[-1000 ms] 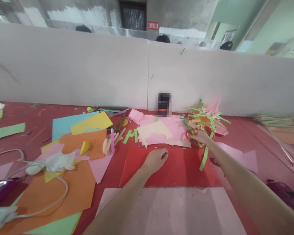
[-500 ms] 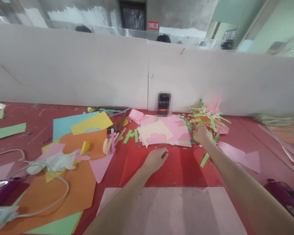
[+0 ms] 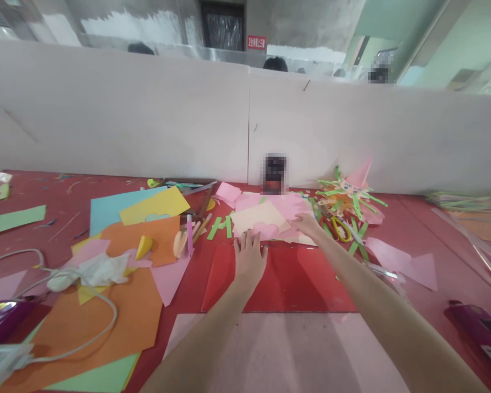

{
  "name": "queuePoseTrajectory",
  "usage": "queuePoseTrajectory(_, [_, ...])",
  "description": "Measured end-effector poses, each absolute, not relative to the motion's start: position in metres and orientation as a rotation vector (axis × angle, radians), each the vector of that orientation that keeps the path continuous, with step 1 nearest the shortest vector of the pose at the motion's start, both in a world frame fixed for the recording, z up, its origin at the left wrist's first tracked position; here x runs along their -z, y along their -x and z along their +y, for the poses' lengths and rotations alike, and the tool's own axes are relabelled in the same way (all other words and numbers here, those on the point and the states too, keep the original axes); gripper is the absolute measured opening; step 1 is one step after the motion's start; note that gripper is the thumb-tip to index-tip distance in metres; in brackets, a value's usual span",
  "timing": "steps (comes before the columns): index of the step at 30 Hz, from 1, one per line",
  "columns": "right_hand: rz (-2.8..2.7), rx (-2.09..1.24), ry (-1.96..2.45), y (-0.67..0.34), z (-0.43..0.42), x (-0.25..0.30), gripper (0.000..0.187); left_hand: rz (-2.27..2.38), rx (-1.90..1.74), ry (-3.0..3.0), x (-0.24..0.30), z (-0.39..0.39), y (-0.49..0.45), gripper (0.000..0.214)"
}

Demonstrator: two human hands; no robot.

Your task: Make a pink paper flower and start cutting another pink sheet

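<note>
Head view: left grip (image 3: 250,261) wide, right grip (image 3: 306,224) unclear, both near one cream sheet (image 3: 254,214).

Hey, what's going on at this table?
A person has both bare hands at a pile of pink and cream paper. The left hand is spread at the pile's near edge; the right hand is at its right side, though whether it grips a sheet is hard to tell. Scissors lie to the right, near a paper figure. Orange paper lies off to the left.
</note>
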State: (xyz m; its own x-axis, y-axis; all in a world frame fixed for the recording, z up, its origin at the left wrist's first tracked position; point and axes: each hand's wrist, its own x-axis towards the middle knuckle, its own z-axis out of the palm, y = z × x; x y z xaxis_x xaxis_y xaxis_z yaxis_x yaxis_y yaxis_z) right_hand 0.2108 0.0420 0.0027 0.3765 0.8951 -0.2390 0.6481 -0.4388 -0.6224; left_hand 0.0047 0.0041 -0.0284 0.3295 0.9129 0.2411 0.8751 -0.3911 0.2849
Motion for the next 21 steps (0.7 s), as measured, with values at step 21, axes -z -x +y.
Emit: queuePoseTrajectory(21, [-1.111, -0.778, 2.204, -0.225, 0.057, 0.017, 0.032, 1.709, -0.449, -2.518, 0.028, 0.004, -0.005, 0.043])
